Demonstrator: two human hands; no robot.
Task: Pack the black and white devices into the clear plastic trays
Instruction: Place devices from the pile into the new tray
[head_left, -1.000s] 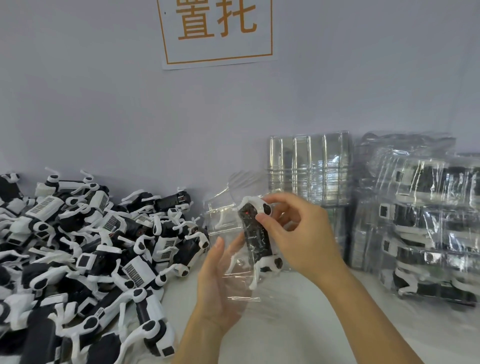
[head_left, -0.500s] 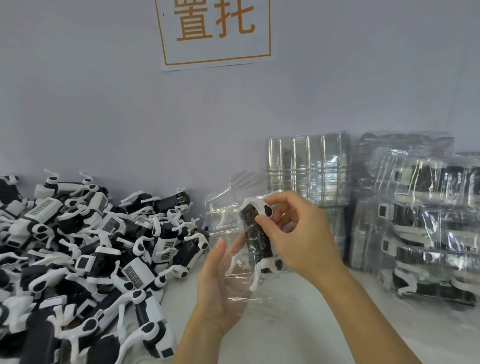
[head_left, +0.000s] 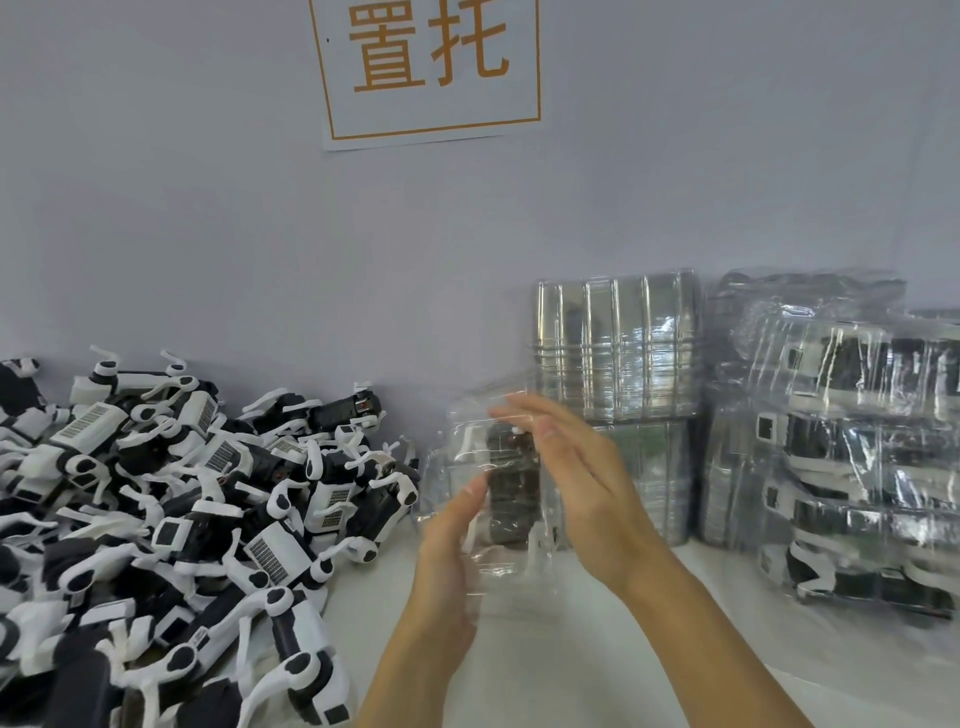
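Both hands are raised in front of the wall, palms turned toward each other, with a clear plastic tray (head_left: 498, 493) sandwiched between them. The left hand (head_left: 452, 540) stands on the near side of the tray, fingers straight and together, thumb lying along the tray's left edge. The right hand (head_left: 576, 483) lies flat against the tray's right face, fingers straight and slightly spread, pointing up and to the left; its fingertips are motion-blurred. Neither hand curls around anything.

Inside the tray sits one black and white device (head_left: 511, 488), upright, its dark body showing through the plastic; its white parts are hard to make out behind the glare and the right hand's fingers.

To the left of the tray lies a large heap of loose devices (head_left: 182, 519) on the table (head_left: 545, 675), cut off by the left and lower edges of the view. Behind the tray, against the wall, stands a stack of empty trays (head_left: 615, 353). To the right of the tray are piled packed trays (head_left: 841, 467), each showing a device through wrinkled plastic, partly cut off at the right edge. Above the tray, a paper sign (head_left: 431, 67) with orange characters hangs on the wall.
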